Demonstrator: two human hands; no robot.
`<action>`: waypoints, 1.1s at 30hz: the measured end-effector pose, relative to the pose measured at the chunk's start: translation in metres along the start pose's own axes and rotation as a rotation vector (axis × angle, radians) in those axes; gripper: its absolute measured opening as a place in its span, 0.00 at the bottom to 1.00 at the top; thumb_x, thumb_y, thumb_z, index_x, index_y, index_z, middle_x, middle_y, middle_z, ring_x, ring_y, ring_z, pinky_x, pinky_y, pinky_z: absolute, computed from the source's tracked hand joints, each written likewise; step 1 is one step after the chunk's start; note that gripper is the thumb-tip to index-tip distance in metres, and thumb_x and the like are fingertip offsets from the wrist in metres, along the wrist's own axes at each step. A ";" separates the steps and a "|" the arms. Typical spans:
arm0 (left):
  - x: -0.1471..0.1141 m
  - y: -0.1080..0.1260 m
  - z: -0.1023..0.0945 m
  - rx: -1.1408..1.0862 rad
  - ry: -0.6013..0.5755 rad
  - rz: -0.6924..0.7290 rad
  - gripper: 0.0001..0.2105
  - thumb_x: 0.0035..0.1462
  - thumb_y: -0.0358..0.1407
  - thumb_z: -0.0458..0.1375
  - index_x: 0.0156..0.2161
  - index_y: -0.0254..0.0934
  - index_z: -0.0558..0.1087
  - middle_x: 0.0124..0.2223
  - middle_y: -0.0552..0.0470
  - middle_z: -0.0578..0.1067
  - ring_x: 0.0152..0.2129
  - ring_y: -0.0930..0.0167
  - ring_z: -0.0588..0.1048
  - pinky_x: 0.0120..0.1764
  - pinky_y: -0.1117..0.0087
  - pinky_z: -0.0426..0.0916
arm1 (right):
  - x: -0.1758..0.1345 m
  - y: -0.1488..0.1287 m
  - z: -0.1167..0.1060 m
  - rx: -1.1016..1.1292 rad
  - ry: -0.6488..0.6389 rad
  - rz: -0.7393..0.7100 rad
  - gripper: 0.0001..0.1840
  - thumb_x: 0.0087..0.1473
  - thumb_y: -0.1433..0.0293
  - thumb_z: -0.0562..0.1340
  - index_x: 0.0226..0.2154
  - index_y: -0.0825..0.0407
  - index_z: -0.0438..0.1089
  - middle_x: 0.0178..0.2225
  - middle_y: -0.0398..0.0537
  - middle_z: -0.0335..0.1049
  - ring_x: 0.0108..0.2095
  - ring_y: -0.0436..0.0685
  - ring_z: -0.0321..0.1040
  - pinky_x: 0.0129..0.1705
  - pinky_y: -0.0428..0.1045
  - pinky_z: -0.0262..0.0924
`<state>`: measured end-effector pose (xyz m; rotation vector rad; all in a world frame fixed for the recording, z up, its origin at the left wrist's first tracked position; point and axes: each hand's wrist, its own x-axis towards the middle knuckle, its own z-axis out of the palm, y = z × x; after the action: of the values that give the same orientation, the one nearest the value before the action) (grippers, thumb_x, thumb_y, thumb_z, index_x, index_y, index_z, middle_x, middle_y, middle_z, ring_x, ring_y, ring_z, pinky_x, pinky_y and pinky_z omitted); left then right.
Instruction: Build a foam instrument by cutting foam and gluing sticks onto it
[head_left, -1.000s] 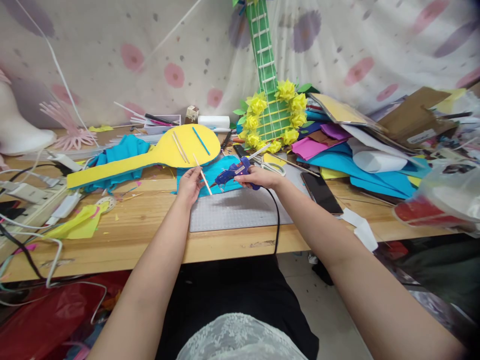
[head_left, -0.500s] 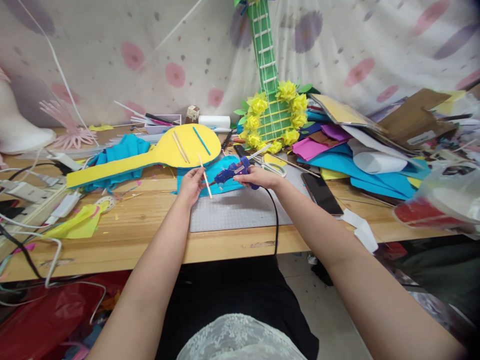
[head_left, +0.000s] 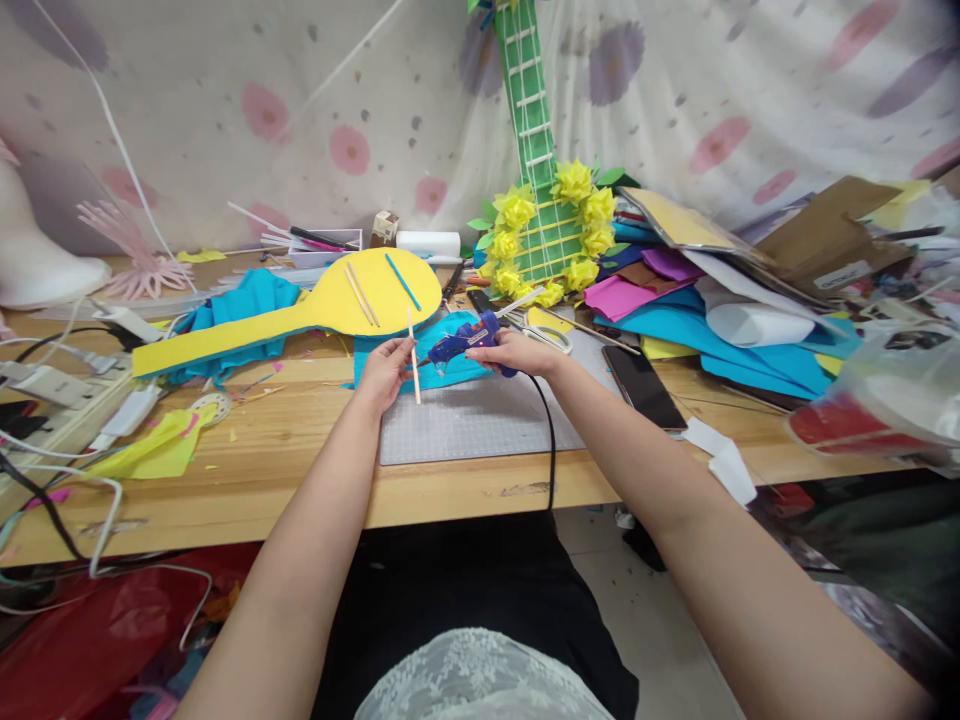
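Between the fingertips of my left hand (head_left: 385, 372) is a thin pale wooden stick (head_left: 416, 378), held nearly upright. My right hand (head_left: 510, 352) is closed around a blue hot glue gun (head_left: 457, 342), its nozzle pointing left at the stick, close to my left fingers; I cannot tell whether it touches. Below both hands lie a blue sheet (head_left: 469, 372) and a grey cutting mat (head_left: 480, 430). Behind my left hand rests a yellow lute-shaped cutout (head_left: 322, 300), with two pale sticks (head_left: 362, 295) and one blue stick (head_left: 403, 281) on its round end.
A green guitar-shaped craft (head_left: 536, 150) with yellow paper flowers leans at the back. Right of the mat lie a phone (head_left: 643, 387) and stacked coloured paper (head_left: 712, 335). White scissors (head_left: 551, 338) lie behind my right hand. Power strips (head_left: 67, 410) and cables crowd the left.
The stick in my left hand has turned more upright and shifted slightly. The glue gun's tip now sits closer to it; my right hand has barely moved.
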<state>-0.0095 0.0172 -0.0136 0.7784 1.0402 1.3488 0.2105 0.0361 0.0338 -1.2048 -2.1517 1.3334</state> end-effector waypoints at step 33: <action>-0.002 0.004 -0.006 0.056 -0.177 -0.094 0.16 0.35 0.41 0.67 0.27 0.34 0.68 0.21 0.57 0.66 0.16 0.80 0.63 0.16 0.81 0.56 | -0.005 -0.004 -0.004 0.004 0.099 0.009 0.23 0.44 0.50 0.59 0.24 0.55 0.67 0.19 0.42 0.60 0.20 0.45 0.57 0.20 0.43 0.51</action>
<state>-0.0169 0.0149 -0.0118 0.8635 0.9655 1.1531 0.2142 0.0341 0.0399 -1.2531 -2.0770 1.2538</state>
